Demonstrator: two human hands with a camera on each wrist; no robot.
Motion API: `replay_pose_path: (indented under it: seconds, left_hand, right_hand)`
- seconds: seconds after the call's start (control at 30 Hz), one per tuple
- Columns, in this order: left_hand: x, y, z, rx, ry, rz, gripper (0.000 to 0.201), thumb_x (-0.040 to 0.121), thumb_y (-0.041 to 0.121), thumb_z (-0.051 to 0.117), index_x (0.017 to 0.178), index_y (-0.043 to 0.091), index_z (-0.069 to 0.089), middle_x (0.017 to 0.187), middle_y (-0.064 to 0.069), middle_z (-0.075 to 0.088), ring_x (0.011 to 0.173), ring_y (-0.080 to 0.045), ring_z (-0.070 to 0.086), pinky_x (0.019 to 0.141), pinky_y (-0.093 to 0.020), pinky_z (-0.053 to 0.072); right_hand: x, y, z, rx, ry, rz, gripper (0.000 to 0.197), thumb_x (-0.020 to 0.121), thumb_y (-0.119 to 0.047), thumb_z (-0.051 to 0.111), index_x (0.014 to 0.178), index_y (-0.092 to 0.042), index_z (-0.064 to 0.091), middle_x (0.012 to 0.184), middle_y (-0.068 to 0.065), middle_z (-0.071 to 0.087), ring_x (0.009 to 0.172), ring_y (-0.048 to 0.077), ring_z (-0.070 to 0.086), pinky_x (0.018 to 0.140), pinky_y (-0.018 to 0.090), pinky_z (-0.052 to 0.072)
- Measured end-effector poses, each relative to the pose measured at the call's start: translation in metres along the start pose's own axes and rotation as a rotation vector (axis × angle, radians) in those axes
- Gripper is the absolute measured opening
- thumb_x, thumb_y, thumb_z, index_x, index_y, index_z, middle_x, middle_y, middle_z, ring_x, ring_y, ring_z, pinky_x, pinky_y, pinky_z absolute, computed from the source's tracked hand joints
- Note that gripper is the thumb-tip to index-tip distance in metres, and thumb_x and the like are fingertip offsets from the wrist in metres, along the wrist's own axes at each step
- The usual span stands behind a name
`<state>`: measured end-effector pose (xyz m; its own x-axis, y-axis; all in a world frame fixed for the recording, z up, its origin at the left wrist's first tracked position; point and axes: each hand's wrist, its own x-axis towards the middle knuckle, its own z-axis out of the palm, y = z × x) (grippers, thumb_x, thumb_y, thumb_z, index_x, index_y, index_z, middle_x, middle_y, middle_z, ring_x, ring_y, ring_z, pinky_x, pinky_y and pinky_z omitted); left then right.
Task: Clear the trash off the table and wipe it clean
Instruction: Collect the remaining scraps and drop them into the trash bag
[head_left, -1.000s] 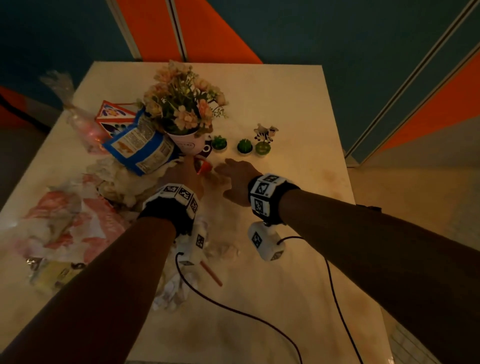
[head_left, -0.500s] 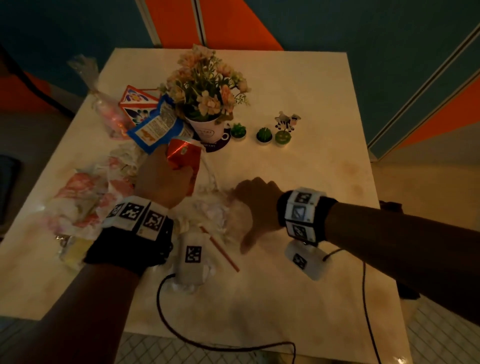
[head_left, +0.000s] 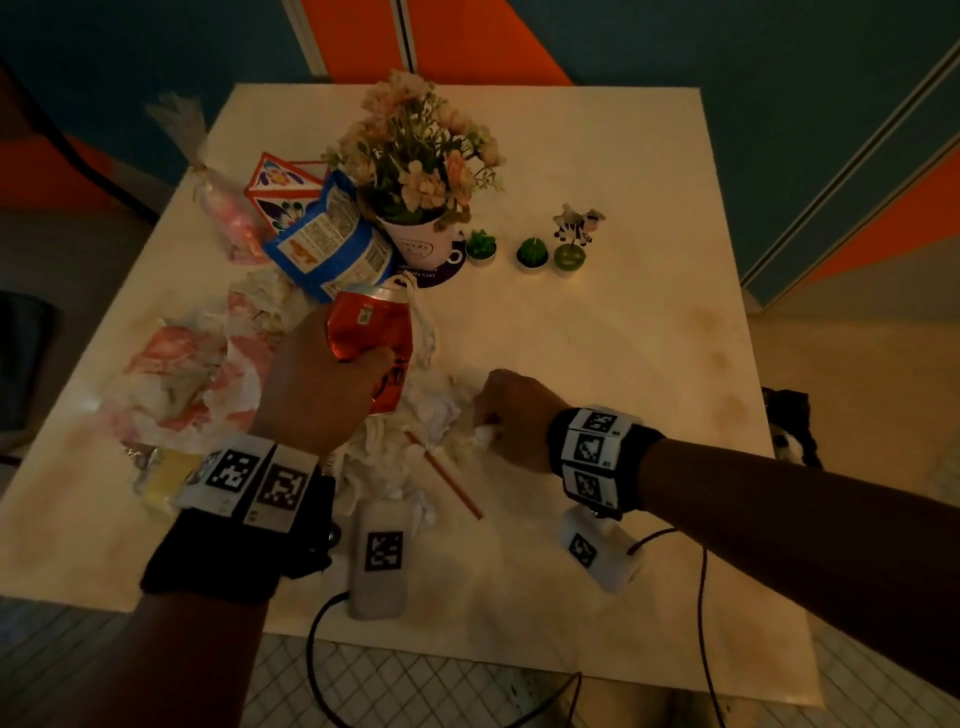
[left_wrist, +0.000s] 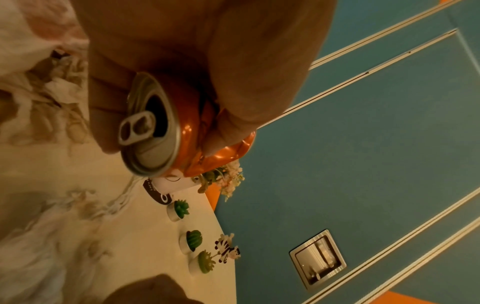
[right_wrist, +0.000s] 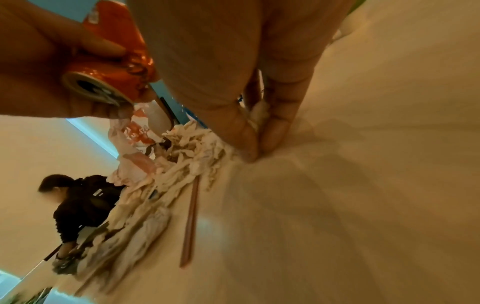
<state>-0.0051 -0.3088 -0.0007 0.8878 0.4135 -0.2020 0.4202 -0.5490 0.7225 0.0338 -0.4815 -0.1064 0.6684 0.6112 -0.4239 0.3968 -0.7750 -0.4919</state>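
A dented orange drink can (head_left: 371, 332) (left_wrist: 182, 139) (right_wrist: 109, 67) is held above the table, with my left hand (head_left: 332, 384) gripping it round the body. My right hand (head_left: 511, 410) is down on the pile of crumpled white tissues (head_left: 415, 431) (right_wrist: 187, 156) at the table's middle, thumb and fingers (right_wrist: 272, 131) pinching a wad of tissue. A red straw (head_left: 447, 478) (right_wrist: 191, 224) lies beside the pile. A blue snack bag (head_left: 327, 249), a pink-printed wrapper (head_left: 192, 384) and a clear pink bag (head_left: 228, 213) lie on the left.
A flower pot (head_left: 421, 234) stands at the table's (head_left: 623, 338) middle back, with small green cactus candles (head_left: 532, 254) and a zebra figure (head_left: 576, 226) to its right. A triangular printed carton (head_left: 280, 182) sits behind the snack bag. Another person (right_wrist: 78, 201) stands off to the left.
My left hand has lifted the orange can off the table beside the flower pot. My right hand has drawn back from the pot to the tissue pile and pinched it.
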Motion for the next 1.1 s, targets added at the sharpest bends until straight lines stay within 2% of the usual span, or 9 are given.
replay_pose_path:
  seconds: [0.1,0.2,0.5,0.57,0.63,0.77,0.87,1.0,1.1]
  left_hand:
    - [-0.006,-0.002,-0.008,-0.018,0.019,0.022,0.037,0.084,0.018,0.067,0.121,0.019,0.059,0.108,-0.003,0.063,0.100,-0.021,0.058,0.090,-0.038,0.048]
    - [-0.010,-0.005,-0.014,-0.079,0.035,0.003,0.037,0.083,0.017,0.068,0.118,0.023,0.060,0.106,-0.002,0.065,0.100,-0.021,0.061,0.092,-0.042,0.049]
    - [-0.021,-0.006,-0.016,-0.134,0.031,0.011,0.034,0.082,0.016,0.068,0.115,0.021,0.062,0.096,0.001,0.065,0.088,-0.016,0.062,0.081,-0.034,0.050]
    - [-0.022,-0.004,-0.011,-0.161,0.021,-0.004,0.036,0.081,0.016,0.069,0.116,0.021,0.062,0.100,-0.003,0.067,0.093,-0.021,0.064,0.085,-0.039,0.053]
    - [-0.025,-0.002,-0.006,-0.174,0.009,-0.011,0.035,0.080,0.017,0.070,0.114,0.024,0.063,0.104,-0.005,0.068,0.097,-0.024,0.064,0.089,-0.045,0.053]
    - [-0.027,0.002,0.002,-0.224,-0.006,-0.023,0.036,0.080,0.017,0.071,0.114,0.025,0.063,0.099,-0.002,0.067,0.095,-0.022,0.065,0.087,-0.044,0.054]
    - [-0.033,0.012,0.008,-0.365,-0.052,-0.068,0.039,0.080,0.012,0.070,0.118,0.021,0.062,0.096,-0.001,0.068,0.088,-0.017,0.066,0.081,-0.041,0.056]
    - [-0.041,0.038,0.030,-0.514,-0.151,-0.130,0.034,0.076,0.012,0.072,0.105,0.029,0.063,0.106,-0.007,0.068,0.097,-0.028,0.066,0.085,-0.051,0.054]
    - [-0.053,0.065,0.063,-0.520,-0.286,-0.116,0.038,0.069,0.015,0.075,0.101,0.031,0.061,0.106,-0.012,0.069,0.095,-0.035,0.067,0.081,-0.056,0.054]
  right_hand:
    - [-0.002,-0.009,-0.005,-0.100,0.092,-0.099,0.016,0.083,-0.020,0.062,0.097,-0.024,0.068,0.148,0.005,0.029,0.124,0.028,0.034,0.101,0.037,0.038]
    - [0.006,-0.027,-0.010,-0.228,-0.009,-0.249,0.015,0.083,-0.024,0.062,0.096,-0.022,0.069,0.158,-0.002,0.013,0.136,0.029,0.021,0.106,0.041,0.034]
    - [0.026,-0.046,-0.008,-0.367,-0.140,-0.188,0.037,0.090,-0.008,0.052,0.127,-0.007,0.051,0.137,0.010,0.044,0.125,0.030,0.042,0.100,0.032,0.029]
    - [0.025,-0.040,-0.009,-0.220,-0.120,-0.116,0.016,0.090,-0.007,0.052,0.100,-0.018,0.057,0.110,-0.004,0.052,0.110,0.030,0.042,0.090,0.030,0.028]
    - [0.021,-0.026,-0.014,-0.033,-0.023,-0.008,0.040,0.086,-0.008,0.058,0.063,-0.028,0.031,0.074,-0.010,0.034,0.090,0.019,0.032,0.076,0.023,0.023]
    - [-0.015,0.011,-0.038,0.356,0.209,0.180,0.041,0.070,-0.004,0.071,0.052,-0.018,0.037,0.065,0.003,0.045,0.074,0.019,0.044,0.067,0.029,0.036]
    - [-0.058,0.039,-0.053,0.589,0.282,0.255,0.043,0.065,0.005,0.077,0.048,-0.017,0.044,0.051,-0.003,0.048,0.061,0.018,0.046,0.063,0.032,0.043]
    - [-0.125,0.081,-0.061,0.722,0.444,0.282,0.039,0.057,0.017,0.075,0.047,-0.010,0.049,0.054,0.005,0.048,0.057,0.019,0.045,0.059,0.029,0.038]
    - [-0.178,0.124,-0.056,0.808,0.537,0.348,0.045,0.058,0.021,0.071,0.040,-0.015,0.050,0.051,0.008,0.050,0.052,0.024,0.048,0.060,0.037,0.044]
